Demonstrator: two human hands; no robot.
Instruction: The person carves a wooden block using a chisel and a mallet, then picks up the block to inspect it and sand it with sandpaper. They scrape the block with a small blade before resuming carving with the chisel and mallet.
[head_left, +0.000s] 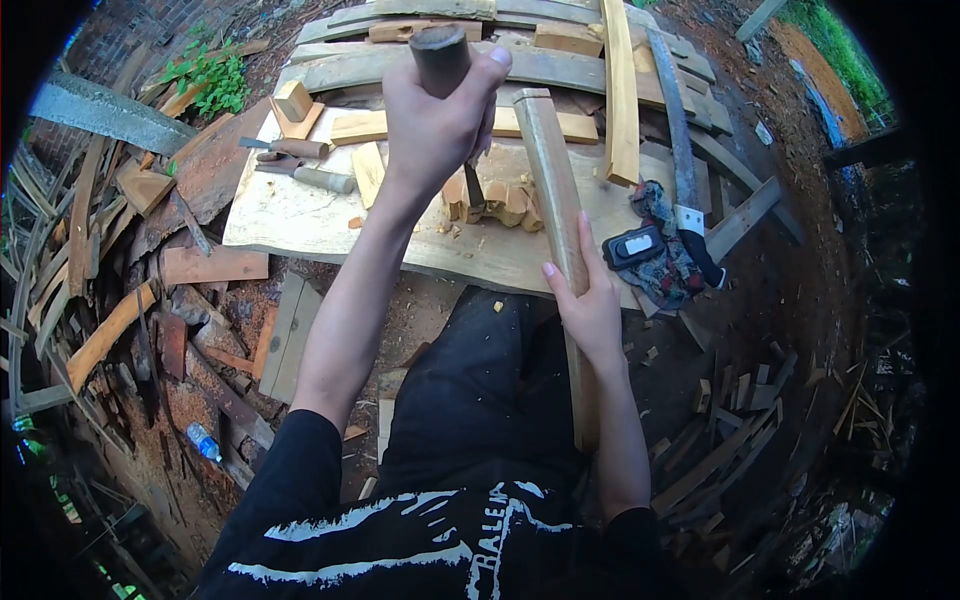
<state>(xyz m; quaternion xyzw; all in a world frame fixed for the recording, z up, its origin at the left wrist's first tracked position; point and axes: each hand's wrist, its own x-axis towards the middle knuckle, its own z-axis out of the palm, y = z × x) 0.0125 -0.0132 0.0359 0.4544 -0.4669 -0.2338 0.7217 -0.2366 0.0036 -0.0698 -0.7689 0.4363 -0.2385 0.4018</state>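
My left hand (440, 130) is wrapped round the thick wooden handle of a chisel (441, 62), held upright. The chisel's dark blade points down at a notched wood block (505, 205), whose yellow surface is cut into rough lumps. Whether the edge touches the wood I cannot tell. Small chips lie around the block on a pale plank worktop (430, 245). My right hand (590, 305) grips a long squared wooden bar (553, 185) from its right side, thumb and fingers along it. The bar slants from near my lap up past the block.
Wooden-handled chisels (318, 178) and a small wood block (293, 101) lie at left on the worktop. At right are a long metal blade (675, 120), a patterned cloth (655, 205) and a black device (633, 246). Scrap wood (85, 220) and a plastic bottle (203, 441) litter the ground.
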